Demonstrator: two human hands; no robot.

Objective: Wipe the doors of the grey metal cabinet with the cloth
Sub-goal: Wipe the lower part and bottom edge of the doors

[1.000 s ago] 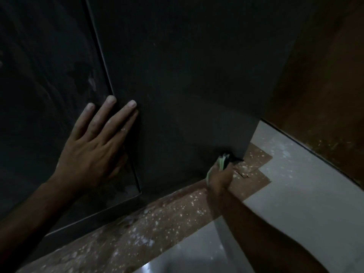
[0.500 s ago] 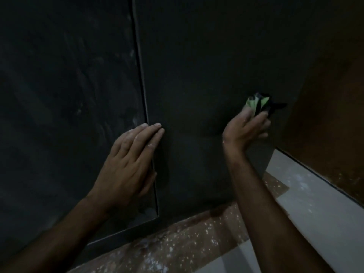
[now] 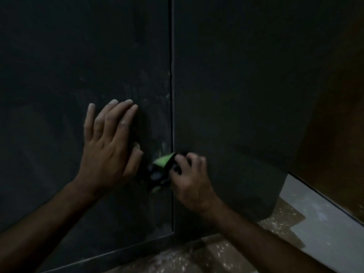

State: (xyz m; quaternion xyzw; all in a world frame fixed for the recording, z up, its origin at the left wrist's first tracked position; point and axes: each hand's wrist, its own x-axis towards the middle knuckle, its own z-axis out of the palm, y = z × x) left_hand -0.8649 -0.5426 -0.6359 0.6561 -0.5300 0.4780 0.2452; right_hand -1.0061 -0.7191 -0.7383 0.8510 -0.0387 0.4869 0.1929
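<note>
since half a second ago the right hand (image 3: pixel 192 180) has dropped from the far edge of the cabinet (image 3: pixel 236 95) to the vertical seam (image 3: pixel 173 115) between its two doors, and the left hand (image 3: pixel 110 146) has slid off that seam onto the left door (image 3: pixel 78 66). two dark grey doors fill the view, the right door (image 3: pixel 246 85) ending at a corner beside a brown wall (image 3: pixel 338 115). below lies speckled brown floor (image 3: pixel 197 257) and a pale strip (image 3: pixel 319 223). left hand lies flat, fingers spread, palm on metal, holding nothing. right hand is curled tight around one green-and-dark cloth (image 3: pixel 161 168), pressed at the seam, just beside the left thumb. dusty smears mark the left door near the seam.
</note>
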